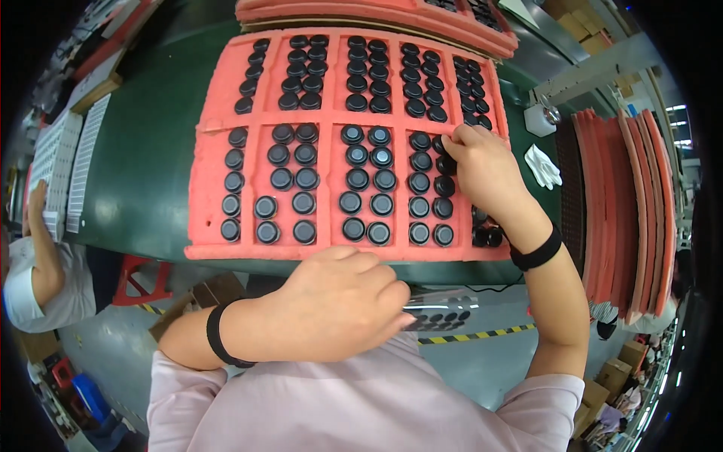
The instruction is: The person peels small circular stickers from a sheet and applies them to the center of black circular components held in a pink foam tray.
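Observation:
A pink foam tray [331, 118] lies on the green table, its compartments filled with rows of black round caps [356, 180]. My right hand [482, 166] reaches over the right part of the tray, fingers pinched together at a black cap [439, 143] in the upper row of a front compartment. Whether that cap is lifted cannot be seen. In front of my body, my left hand [346, 301] is closed on the edge of a clear plastic tray [452, 303], which shows several dark round pieces. Black bands circle both wrists.
More pink foam trays [361, 13] are stacked behind, and others stand upright [621, 203] at the right. A white glove [542, 167] and a white dispenser bottle [540, 119] sit right of the tray. At the far left, another person's hand [38, 197] touches white racks [56, 169].

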Demonstrator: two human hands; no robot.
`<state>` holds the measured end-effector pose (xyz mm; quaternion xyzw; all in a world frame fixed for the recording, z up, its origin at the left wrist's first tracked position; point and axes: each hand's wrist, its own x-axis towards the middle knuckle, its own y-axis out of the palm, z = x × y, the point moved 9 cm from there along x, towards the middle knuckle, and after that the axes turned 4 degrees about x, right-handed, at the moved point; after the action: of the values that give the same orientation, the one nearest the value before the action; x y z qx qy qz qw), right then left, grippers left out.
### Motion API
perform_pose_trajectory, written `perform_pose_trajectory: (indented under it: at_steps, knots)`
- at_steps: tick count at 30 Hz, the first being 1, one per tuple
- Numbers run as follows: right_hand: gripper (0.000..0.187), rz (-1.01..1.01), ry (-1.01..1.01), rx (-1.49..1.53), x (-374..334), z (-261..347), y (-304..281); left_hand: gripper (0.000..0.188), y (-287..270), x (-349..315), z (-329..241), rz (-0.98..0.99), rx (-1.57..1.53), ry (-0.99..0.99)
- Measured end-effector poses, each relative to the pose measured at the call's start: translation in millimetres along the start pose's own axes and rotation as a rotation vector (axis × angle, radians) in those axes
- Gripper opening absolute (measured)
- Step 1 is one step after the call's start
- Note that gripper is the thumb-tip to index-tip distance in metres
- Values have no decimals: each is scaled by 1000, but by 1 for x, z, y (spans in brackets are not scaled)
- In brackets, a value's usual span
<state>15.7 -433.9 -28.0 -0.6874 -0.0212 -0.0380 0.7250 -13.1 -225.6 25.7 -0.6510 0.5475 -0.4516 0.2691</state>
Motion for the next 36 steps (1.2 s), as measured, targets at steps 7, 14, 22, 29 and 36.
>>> perform_pose_trajectory:
  at_steps: [7,14,22,29,36]
  knots:
    - [30,-174,147,336,-20,-31,-9,22,-13,-44,7,-122,8,-162]
    - [29,-255,110,448,-60,2,-48,22,-22,-58,9,-163,33,-255]
    - [30,-397,46,787,-107,81,-84,28,-34,-49,-4,-215,116,-245]
    - [31,-483,-100,788,-113,120,-89,30,-37,-47,-16,-226,166,-255]
    - [32,-418,-103,831,-113,134,-76,30,-40,-49,-21,-229,171,-243]
